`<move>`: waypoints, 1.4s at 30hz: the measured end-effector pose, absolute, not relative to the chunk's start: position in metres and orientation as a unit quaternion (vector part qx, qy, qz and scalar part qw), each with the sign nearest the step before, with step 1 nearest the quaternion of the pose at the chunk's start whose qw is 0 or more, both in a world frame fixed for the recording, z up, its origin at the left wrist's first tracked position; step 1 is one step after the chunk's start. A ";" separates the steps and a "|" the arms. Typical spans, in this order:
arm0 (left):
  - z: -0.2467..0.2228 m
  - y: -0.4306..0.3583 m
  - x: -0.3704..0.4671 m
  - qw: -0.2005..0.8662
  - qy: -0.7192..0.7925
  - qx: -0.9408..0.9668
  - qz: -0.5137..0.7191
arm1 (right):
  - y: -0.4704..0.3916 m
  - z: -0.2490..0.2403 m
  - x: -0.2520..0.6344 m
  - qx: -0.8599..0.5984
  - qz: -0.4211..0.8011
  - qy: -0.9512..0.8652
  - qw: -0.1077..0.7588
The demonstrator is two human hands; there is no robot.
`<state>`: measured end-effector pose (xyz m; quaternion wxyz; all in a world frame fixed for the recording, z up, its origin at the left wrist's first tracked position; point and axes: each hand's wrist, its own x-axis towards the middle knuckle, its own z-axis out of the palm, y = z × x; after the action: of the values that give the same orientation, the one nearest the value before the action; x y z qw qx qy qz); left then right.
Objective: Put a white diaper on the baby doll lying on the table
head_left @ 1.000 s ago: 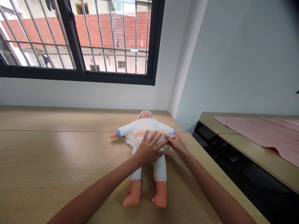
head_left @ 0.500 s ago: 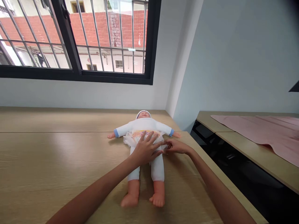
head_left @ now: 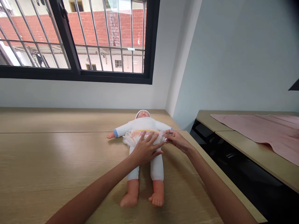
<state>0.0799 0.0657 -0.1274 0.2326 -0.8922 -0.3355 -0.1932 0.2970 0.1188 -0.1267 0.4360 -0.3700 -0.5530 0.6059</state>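
A baby doll (head_left: 146, 124) in a white suit with blue cuffs and a white cap lies on its back, feet toward me. Round its hips is a white diaper (head_left: 137, 134) with ruffled edges and a coloured print on the front. My left hand (head_left: 147, 147) rests flat on the front of the diaper, fingers spread. At the diaper's right side, my right hand (head_left: 176, 139) pinches the ruffled edge between thumb and fingers. That hand hides the doll's hand on the right.
The doll lies on a wooden table (head_left: 58, 168), below a barred window (head_left: 109, 40). Across a dark gap on the right stands another table (head_left: 235, 140), with a pink cloth (head_left: 261, 129) over it. A wall corner rises behind the doll.
My right hand has moved up a little along the diaper's side and now covers the doll's hand there. My left hand stays in place on the diaper.
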 end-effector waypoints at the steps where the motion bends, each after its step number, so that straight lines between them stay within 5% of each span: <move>1: -0.127 0.066 0.080 0.232 -0.336 -0.893 -0.190 | 0.118 -0.126 0.295 -0.362 0.614 -0.548 0.437; 42: -0.119 0.064 0.086 0.205 -0.366 -0.891 -0.177 | 0.121 -0.124 0.314 -0.370 0.580 -0.648 0.325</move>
<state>0.0862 0.0640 -0.1192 0.2053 -0.8905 -0.3656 -0.1766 0.3141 0.1210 -0.1243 0.3254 -0.3703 -0.6482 0.5804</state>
